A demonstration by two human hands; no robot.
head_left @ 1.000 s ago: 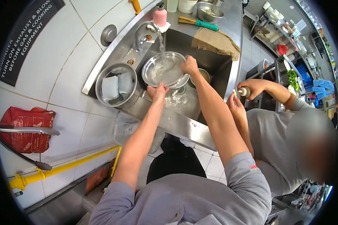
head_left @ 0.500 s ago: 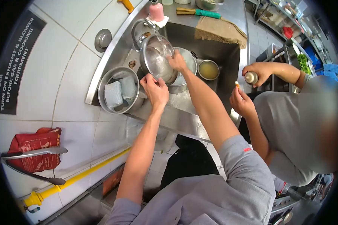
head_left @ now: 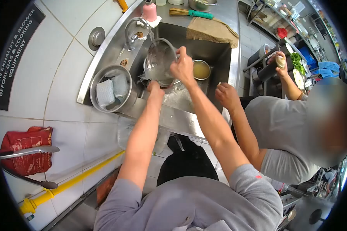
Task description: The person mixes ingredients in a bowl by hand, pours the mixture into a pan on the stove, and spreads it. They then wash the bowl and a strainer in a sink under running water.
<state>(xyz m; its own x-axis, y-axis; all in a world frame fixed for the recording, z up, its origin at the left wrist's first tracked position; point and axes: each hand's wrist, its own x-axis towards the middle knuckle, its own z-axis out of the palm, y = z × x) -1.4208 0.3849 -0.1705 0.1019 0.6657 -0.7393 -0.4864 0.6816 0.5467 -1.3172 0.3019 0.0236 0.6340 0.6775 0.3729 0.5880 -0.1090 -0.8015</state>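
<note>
In the sink (head_left: 219,57), I hold a shiny metal bowl (head_left: 160,57) tilted beneath the faucet (head_left: 131,34). Water runs into it and splashes at its left side. My right hand (head_left: 183,66) is closed on the bowl's right rim. At the near edge, my left hand (head_left: 155,89) grips the bowl, its fingertips partly hidden. Part of another metal vessel shows below the bowl, mostly covered. To the right sits a small round metal container (head_left: 201,70) of yellowish liquid.
A metal basin (head_left: 94,92) holding two wrapped whitish blocks (head_left: 105,93) stands on the sink's left edge. A brown cloth (head_left: 212,30), green-handled brush (head_left: 200,14) and pink pump bottle (head_left: 149,11) lie behind. A co-worker (head_left: 277,127) stands close on my right.
The bowl has swung over the vessel beneath it, and water now splashes at its left. My right hand has risen at its rim. The co-worker's bottle hand has moved away to the right.
</note>
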